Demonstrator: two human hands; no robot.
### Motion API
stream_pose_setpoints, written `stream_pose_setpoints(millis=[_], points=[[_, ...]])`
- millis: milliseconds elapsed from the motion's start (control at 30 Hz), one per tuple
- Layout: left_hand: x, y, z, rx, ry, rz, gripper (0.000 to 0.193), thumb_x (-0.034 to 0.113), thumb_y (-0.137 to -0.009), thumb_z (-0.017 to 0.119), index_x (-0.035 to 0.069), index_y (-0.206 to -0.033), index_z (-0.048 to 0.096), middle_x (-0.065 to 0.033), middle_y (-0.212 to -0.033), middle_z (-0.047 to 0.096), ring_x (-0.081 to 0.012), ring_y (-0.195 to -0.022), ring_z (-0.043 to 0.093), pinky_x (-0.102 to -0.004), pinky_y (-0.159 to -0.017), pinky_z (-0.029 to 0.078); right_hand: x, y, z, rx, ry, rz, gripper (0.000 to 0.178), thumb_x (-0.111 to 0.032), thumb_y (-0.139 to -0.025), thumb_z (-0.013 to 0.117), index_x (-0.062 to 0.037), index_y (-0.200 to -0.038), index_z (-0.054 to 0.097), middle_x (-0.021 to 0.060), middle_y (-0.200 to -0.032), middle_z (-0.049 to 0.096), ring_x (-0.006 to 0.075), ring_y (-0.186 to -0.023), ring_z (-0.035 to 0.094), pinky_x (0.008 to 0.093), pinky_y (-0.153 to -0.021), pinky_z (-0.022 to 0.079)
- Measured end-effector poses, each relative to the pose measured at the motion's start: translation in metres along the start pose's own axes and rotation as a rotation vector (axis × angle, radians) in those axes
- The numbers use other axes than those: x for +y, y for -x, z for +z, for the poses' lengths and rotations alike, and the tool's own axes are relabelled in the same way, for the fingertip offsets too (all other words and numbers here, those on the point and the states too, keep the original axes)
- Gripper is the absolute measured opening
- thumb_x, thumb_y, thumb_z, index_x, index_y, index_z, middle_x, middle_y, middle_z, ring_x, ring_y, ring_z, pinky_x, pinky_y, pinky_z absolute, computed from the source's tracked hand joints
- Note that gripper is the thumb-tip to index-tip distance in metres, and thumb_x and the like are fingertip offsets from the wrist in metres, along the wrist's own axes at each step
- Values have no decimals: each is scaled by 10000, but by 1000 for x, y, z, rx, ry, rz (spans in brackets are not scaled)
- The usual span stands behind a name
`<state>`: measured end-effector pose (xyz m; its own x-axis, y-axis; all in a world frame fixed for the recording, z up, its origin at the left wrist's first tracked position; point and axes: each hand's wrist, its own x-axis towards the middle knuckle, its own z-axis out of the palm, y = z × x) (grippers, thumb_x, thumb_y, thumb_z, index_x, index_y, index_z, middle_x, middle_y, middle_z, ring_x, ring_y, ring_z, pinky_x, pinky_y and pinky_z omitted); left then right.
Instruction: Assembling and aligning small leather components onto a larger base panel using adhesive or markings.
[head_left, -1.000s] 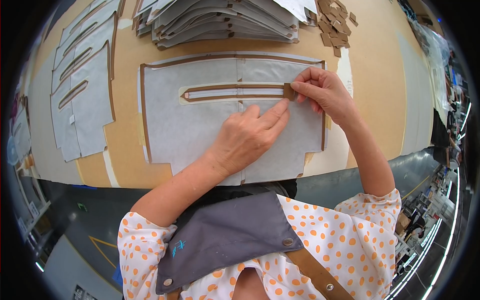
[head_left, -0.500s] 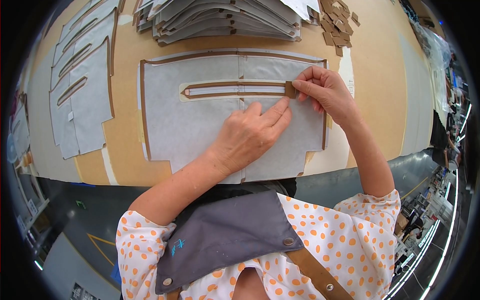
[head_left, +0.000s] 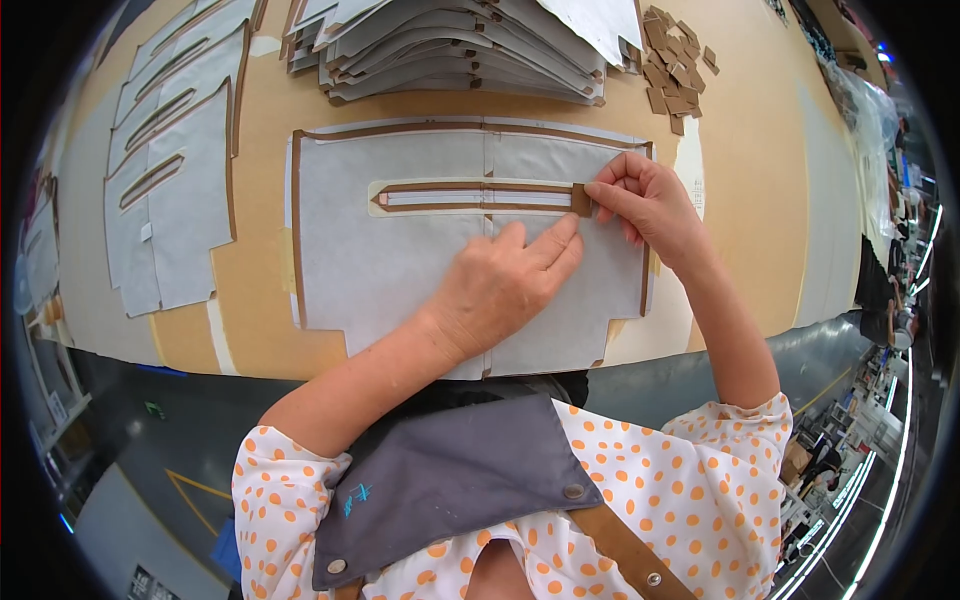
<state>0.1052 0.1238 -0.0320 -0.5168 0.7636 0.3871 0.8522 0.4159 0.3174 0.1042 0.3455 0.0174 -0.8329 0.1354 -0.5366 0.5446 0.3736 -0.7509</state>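
A grey fabric panel (head_left: 400,270) with brown-edged borders lies flat in front of me. Across its upper part runs a slot edged in brown, with a white zipper (head_left: 445,199) showing inside it. At the slot's right end sits a small brown square patch (head_left: 580,199). My right hand (head_left: 648,205) pinches the patch's right edge between thumb and finger. My left hand (head_left: 510,280) rests on the panel below the slot, holding nothing; its forefinger reaches out to the patch's lower edge, its other fingers partly bent.
Behind the panel stands a thick stack of similar grey panels (head_left: 460,60). Loose brown square pieces (head_left: 675,75) lie in a heap to its right. More slotted panels (head_left: 180,230) overlap at the left of the tan tabletop (head_left: 750,230). Clear plastic (head_left: 865,110) hangs at the far right.
The panel and table sit slightly lower in the view. Both hands keep nearly the same place at the patch, with the right one still pinching it.
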Motion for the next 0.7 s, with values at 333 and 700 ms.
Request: stream_pose_setpoints(millis=[333, 700], points=[[0, 2, 0, 11, 25, -11, 306, 122, -768, 626, 102, -1070, 668, 23, -1296, 639, -128, -654, 504, -234, -502, 481, -3, 0, 4, 27, 16, 32, 199, -227, -918, 696, -43, -894, 623, 6, -679, 646, 44, -504, 492, 211, -458, 388], [0, 1, 2, 49, 41, 19, 269, 123, -796, 625, 100, -1064, 630, -23, -1204, 648, -140, -662, 550, -257, -475, 497, 1, 3, 10, 91, 44, -55, 175, -174, -919, 692, -36, -934, 585, -18, -592, 545, 47, -472, 461, 227, -421, 362]])
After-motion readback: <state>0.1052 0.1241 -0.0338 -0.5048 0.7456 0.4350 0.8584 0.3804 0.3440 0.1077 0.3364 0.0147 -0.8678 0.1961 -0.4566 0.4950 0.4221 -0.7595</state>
